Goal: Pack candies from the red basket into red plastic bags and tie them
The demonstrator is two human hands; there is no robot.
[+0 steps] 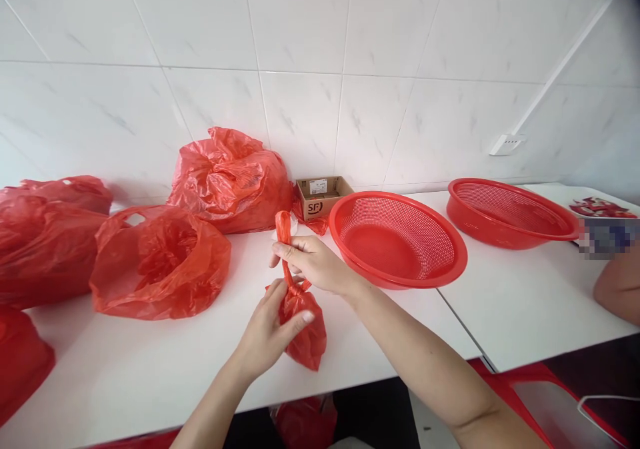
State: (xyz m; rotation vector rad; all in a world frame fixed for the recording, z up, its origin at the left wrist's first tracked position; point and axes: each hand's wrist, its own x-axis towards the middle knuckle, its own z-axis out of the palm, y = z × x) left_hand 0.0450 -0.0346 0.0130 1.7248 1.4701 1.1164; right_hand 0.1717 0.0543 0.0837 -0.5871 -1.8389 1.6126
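Observation:
A small red plastic bag [311,342] with a knotted neck rests near the front edge of the white table [200,362]. My right hand [313,259] is closed around its twisted upper end, which sticks up above the fingers. Around the bag's left side, just below the knot, curls my left hand [273,332], with its thumb lying across the front of the bag. What the bag contains is hidden. Left of my hands stands a larger red plastic bag [160,296] with its mouth wide open.
Behind are a full red bag [230,189] and a cardboard box [325,199] by the tiled wall. Two red baskets [400,276] [510,232] stand to the right. More red bags [45,249] crowd the left. Another person's arm [620,289] rests at the far right.

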